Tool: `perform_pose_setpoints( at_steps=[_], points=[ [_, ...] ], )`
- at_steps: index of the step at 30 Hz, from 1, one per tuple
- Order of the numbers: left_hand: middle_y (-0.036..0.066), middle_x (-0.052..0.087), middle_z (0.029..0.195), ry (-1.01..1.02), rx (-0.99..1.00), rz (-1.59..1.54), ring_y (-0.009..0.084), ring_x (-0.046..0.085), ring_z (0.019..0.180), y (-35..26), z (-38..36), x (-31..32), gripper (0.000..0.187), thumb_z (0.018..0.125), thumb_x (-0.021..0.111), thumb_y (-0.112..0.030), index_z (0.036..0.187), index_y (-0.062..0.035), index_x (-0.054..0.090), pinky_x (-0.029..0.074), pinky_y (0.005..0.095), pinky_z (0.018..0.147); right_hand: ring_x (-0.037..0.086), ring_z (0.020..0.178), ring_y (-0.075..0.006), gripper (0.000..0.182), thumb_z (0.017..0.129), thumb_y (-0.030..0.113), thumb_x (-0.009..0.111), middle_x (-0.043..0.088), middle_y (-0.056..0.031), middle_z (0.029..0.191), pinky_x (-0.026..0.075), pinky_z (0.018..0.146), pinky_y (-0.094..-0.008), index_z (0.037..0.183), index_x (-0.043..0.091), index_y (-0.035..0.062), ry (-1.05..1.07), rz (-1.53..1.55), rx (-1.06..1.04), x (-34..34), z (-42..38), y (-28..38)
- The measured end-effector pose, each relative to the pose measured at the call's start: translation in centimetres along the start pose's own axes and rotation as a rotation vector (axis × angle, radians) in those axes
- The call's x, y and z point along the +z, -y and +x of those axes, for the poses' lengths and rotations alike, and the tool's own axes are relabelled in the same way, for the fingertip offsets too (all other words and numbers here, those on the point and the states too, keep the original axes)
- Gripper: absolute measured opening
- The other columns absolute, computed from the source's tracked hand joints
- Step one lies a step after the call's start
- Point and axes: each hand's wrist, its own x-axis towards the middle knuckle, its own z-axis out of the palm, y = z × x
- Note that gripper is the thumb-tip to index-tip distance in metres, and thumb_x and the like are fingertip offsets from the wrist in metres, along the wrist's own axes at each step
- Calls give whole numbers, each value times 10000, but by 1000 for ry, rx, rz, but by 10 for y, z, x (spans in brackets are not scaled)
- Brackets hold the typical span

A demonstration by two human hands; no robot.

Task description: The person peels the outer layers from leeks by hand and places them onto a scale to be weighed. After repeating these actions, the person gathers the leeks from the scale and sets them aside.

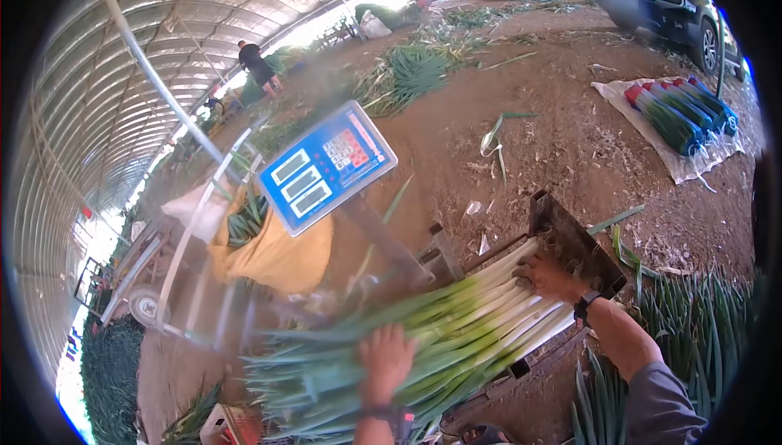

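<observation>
A thick bundle of long green onions (456,311) lies across a weighing platform, white stalks to the right and green leaves spreading left. My left hand (387,359) rests palm down over the leaves, fingers stretched out and slightly blurred. At the white end, my right hand (554,274) has its fingers curled over the stalks near the roots. A dark metal end plate (599,270) stands beside the roots. Above the bundle is the scale's blue display panel (330,168), with a keypad and three readout windows.
Green onions stand in a pile (700,323) at the right. Bagged bundles (684,115) lie on a sheet. A yellow sack (277,245) sits behind the display, near a metal-framed cart (147,302). A person (258,65) bends farther back; a dark vehicle (664,9) is parked top right.
</observation>
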Motion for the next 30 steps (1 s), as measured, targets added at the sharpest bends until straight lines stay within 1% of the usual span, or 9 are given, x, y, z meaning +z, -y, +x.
perform_pose_setpoints(
  at_steps=[6,12,18,19,22,25,26,27,30],
  points=[
    [135,505,1487,-49,22,-16,318,409,1429,-13,0,-24,564,974,609,-379,1437,-72,509,215,615,1196,635,995,-296,230,960,273,606,696,-104,1055,504,899,-437,1050,706,87,139,-66,92,-17,6,9],
    [144,517,1469,-108,41,-110,316,416,1431,-43,-11,-56,537,958,648,-320,1421,-72,531,213,621,1205,653,1002,-340,261,938,237,661,705,-156,1044,521,920,-469,1093,689,29,-27,87,182,-37,9,27],
    [185,619,1327,-301,127,-398,340,559,1273,-75,-56,-137,485,934,698,-219,1369,-47,573,372,490,1118,672,833,-279,185,935,126,706,696,-165,913,538,756,-389,1052,687,-16,-243,534,518,-120,23,103],
    [187,645,1285,-332,133,-435,334,599,1222,-75,-65,-148,458,934,701,-208,1347,-44,592,415,469,1084,651,706,-237,103,922,72,710,679,-137,838,515,655,-360,977,686,-11,-332,541,522,-131,23,120],
    [189,703,1150,-435,101,-634,323,684,1057,-69,-109,-183,336,938,699,-168,1244,-36,660,517,418,945,629,638,-194,45,903,27,707,667,-114,795,502,579,-352,920,673,3,-300,638,506,-169,16,178],
    [169,741,1023,-524,29,-675,274,724,926,-44,-162,-210,191,945,668,-89,1120,-28,715,570,363,814,613,612,-164,57,887,25,718,646,-87,733,478,493,-339,884,663,40,-343,549,126,-174,10,226],
    [141,729,1024,-445,-167,-715,321,705,906,-36,-186,-217,165,969,624,-170,1075,-85,718,543,428,812,623,620,-163,62,881,36,726,647,-78,724,479,477,-338,893,667,50,-281,504,43,-181,11,244],
    [69,697,841,-581,-95,-558,147,645,739,-22,-211,-219,270,1026,641,-220,1186,-10,703,504,314,677,633,627,-175,76,869,52,736,641,-68,723,491,484,-341,883,661,52,-275,449,-79,-193,17,262],
    [57,671,786,-625,-339,-508,112,603,667,24,-294,-196,202,1046,612,-190,1123,-34,716,487,291,628,629,607,-205,110,854,97,741,614,-56,711,512,494,-345,893,654,43,-271,619,-254,-191,26,307]
  ],
)
